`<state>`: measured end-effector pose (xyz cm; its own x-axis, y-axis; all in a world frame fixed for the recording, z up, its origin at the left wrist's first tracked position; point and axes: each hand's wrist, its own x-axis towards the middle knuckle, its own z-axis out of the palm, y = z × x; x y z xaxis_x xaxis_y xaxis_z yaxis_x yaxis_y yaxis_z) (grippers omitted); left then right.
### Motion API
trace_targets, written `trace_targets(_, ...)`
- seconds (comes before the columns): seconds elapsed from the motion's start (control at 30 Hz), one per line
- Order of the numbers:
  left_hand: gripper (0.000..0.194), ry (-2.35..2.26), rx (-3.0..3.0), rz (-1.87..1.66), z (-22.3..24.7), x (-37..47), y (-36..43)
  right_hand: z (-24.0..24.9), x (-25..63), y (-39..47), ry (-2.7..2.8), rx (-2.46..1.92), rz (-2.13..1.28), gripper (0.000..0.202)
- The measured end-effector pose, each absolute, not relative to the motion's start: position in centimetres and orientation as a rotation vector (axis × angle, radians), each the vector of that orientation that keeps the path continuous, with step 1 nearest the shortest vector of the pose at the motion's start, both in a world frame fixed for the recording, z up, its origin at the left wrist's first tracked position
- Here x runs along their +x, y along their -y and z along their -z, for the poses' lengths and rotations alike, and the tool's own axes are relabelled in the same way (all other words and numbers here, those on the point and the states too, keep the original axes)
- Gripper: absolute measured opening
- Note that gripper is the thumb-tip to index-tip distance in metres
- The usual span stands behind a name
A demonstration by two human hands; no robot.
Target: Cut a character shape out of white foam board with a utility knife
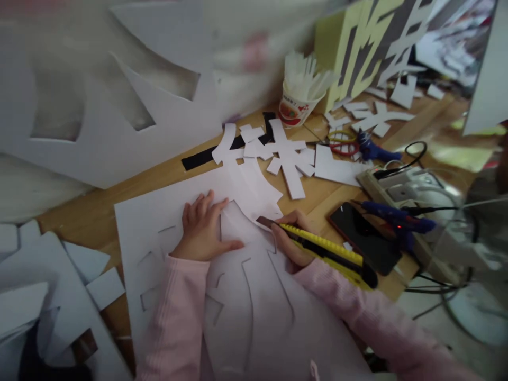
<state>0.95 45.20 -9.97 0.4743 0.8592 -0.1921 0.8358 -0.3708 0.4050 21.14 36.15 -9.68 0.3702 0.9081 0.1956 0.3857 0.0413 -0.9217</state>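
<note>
Fingers (pixel 202 206) spread, left hand (pixel 202 235) rests on flat white sheet (pixel 138 227); right hand (pixel 291 251) grips yellow-and-black plastic utility knife (pixel 325 246); brown wooden table (pixel 87 217) bears white board cutouts (pixel 291 164).

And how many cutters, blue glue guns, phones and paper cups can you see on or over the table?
Yellow cutter: 1
Blue glue guns: 2
Phone: 1
Paper cup: 1
Total: 5

We see our yellow-and-black cutter (pixel 329 250), blade out, its tip aimed at ten o'clock, over the two-o'clock side of our broad white sheet (pixel 270 307) (marked with thin, dark, bent lines).
</note>
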Motion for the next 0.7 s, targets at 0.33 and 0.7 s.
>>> trace_targets(0.33,0.103,-1.416,2.204,-0.081,9.3,1.1,-44.9,9.3,20.8,-35.6,0.732,-1.394,-0.885,0.027)
trace_targets(0.7,0.104,-1.391,2.222,-0.141,9.6,0.9,-44.8,7.2,17.9,-27.9,0.510,-1.457,-0.842,0.029)
